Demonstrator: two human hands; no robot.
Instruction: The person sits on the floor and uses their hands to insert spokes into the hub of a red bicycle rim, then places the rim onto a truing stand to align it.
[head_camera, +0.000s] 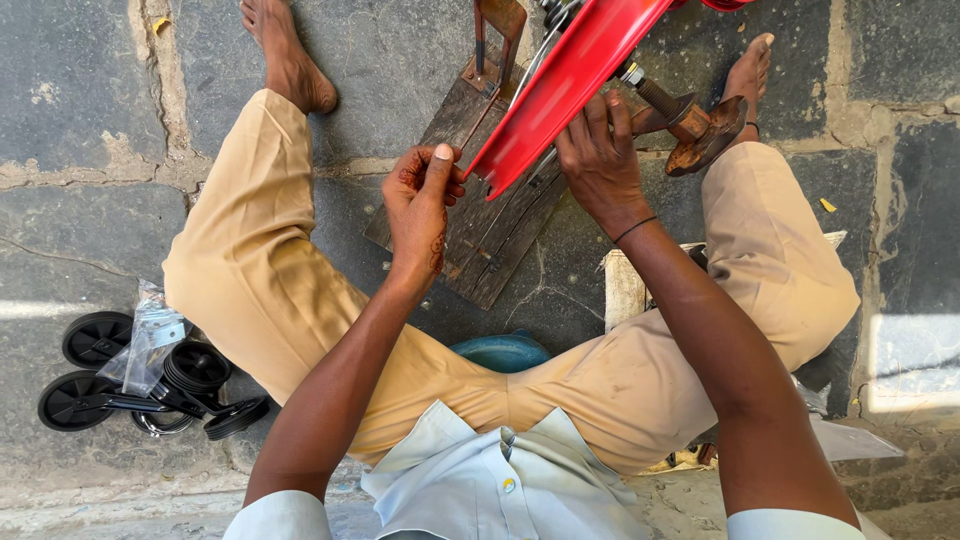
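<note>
The picture is bright and clear, lit by soft daylight, and the stone floor (90, 200) looks gray and even with only faint shadows under the legs. Two very bright white patches of sun lie on the floor at the left edge and the right edge, and they are so bright that no detail shows inside them. The red metal piece (560, 90) shines a little and looks a bit blurry near the top, and the arms look stretched and wide near the bottom corners because the lens bends things there.
</note>
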